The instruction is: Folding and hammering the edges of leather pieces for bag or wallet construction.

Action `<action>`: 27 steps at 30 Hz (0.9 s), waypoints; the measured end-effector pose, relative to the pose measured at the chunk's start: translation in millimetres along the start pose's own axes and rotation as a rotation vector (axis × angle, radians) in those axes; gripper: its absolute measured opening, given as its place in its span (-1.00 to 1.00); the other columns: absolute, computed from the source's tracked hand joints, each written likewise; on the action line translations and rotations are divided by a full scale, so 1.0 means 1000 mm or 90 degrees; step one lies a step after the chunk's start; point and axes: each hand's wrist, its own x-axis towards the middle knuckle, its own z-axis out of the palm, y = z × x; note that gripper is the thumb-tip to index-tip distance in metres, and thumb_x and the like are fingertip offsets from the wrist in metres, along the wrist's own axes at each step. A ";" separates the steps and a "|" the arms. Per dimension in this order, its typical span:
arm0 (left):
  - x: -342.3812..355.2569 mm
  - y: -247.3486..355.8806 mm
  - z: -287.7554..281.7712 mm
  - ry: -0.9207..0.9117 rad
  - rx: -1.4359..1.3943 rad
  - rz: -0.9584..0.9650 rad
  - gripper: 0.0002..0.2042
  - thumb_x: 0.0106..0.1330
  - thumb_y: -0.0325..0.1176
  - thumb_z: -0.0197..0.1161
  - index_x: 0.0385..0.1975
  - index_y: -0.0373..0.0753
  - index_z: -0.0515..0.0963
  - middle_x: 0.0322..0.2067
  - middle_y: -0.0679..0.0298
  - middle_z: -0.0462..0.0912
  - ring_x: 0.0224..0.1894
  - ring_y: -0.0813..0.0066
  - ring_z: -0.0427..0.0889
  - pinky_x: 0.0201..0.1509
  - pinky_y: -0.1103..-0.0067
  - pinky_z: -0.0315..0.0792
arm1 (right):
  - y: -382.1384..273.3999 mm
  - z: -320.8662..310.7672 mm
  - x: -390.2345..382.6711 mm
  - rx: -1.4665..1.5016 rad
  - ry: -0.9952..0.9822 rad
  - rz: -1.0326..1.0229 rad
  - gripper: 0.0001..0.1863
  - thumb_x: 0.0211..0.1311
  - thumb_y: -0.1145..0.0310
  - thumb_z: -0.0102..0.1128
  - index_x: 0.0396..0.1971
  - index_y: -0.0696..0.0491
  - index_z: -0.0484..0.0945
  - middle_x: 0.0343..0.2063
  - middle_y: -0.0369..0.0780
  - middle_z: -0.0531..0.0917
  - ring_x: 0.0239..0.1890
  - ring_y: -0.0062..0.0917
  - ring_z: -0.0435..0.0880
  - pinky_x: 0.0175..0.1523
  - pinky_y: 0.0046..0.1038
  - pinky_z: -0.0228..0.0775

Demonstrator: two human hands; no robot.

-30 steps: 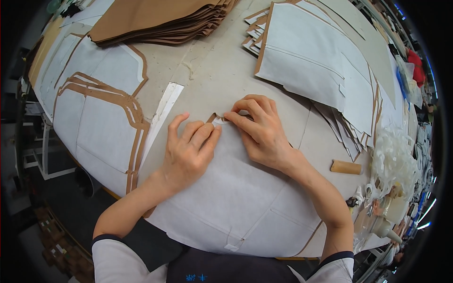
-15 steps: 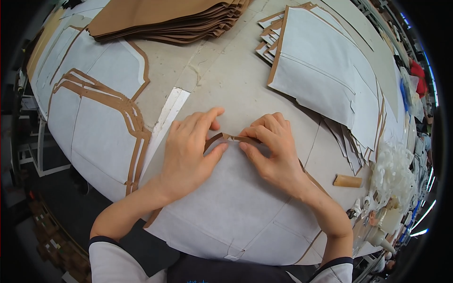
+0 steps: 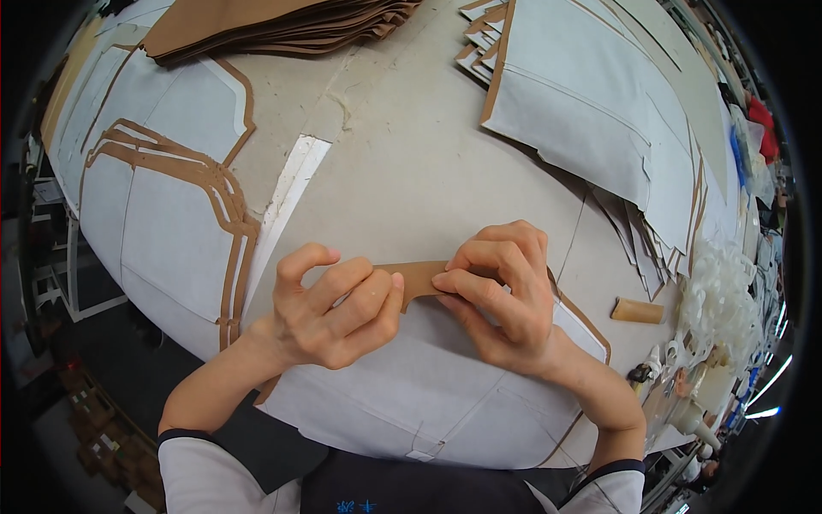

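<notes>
A white-backed brown leather-like panel lies in front of me, its near part close to my body. Its far edge is lifted and turned over, so a brown face shows between my hands. My left hand is closed on that edge, fingers curled with their backs toward me. On the other side, my right hand pinches the same edge between thumb and fingers. The fingers cover part of the edge. A small white tab sits near the panel's near side.
More white-backed panels with brown borders lie at left and in a stack at right. Folded brown sheets are piled at the far left. Nearby are a white strip, a tan tube-like piece and a translucent plastic tangle.
The panel's far edge has been lifted and turned over, showing more brown. My left fingers have curled round it, and my right hand keeps its pinch. The view has shifted slightly.
</notes>
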 end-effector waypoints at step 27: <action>0.075 0.096 0.038 -0.231 -0.314 -0.090 -0.54 0.12 -0.49 0.49 0.08 -0.29 0.63 0.13 0.10 0.60 0.17 0.06 0.58 0.23 0.24 0.49 | 0.022 -0.214 -0.174 -0.243 -0.172 0.332 -0.51 0.11 0.45 0.52 0.10 0.03 0.69 -0.08 -0.17 0.59 0.01 -0.22 0.58 0.16 -0.18 0.42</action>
